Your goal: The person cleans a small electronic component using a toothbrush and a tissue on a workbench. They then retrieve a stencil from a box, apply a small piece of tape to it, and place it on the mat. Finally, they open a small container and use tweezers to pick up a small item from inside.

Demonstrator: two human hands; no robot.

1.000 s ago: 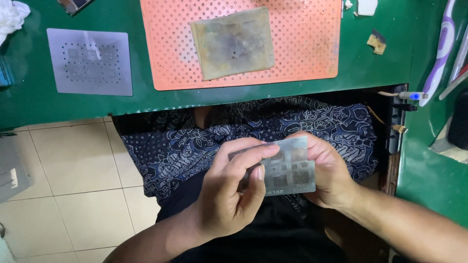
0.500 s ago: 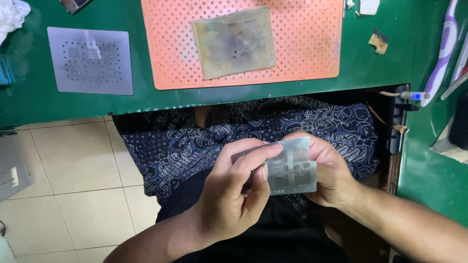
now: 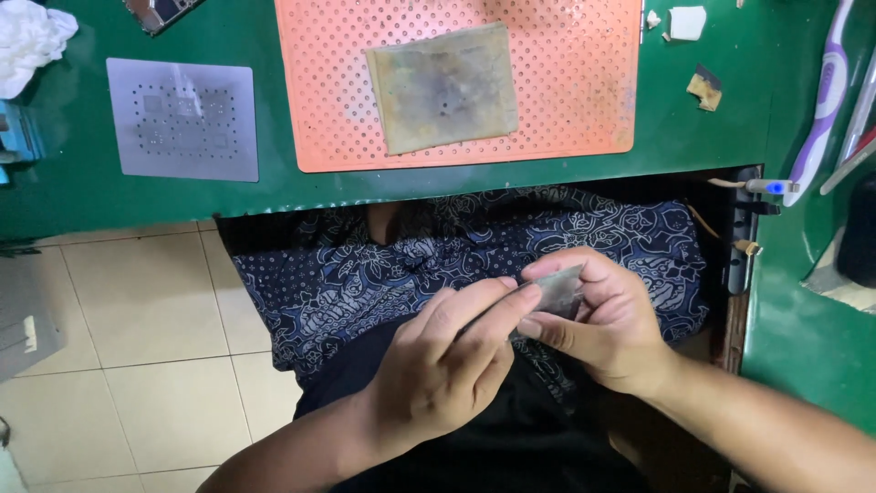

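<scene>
Both of my hands hold a thin grey metal stencil plate (image 3: 558,292) over my lap, below the desk edge. My right hand (image 3: 607,324) grips its right side with the thumb underneath. My left hand (image 3: 452,365) pinches its left edge with fingers curled over it. The plate is tilted nearly edge-on, so only a narrow strip of it shows between my fingers. A patterned dark blue cloth (image 3: 401,265) covers my lap beneath the hands.
On the green desk (image 3: 73,201) lie an orange perforated mat (image 3: 566,82) with a dirty square cloth (image 3: 443,87), a second grey stencil plate (image 3: 182,119), a white rag (image 3: 32,41), and a toothbrush (image 3: 821,100) at right. Tiled floor (image 3: 128,347) lies at left.
The stencil plate has been turned from facing the camera to nearly edge-on, and both hands have closed in over it. The hands stay over my lap.
</scene>
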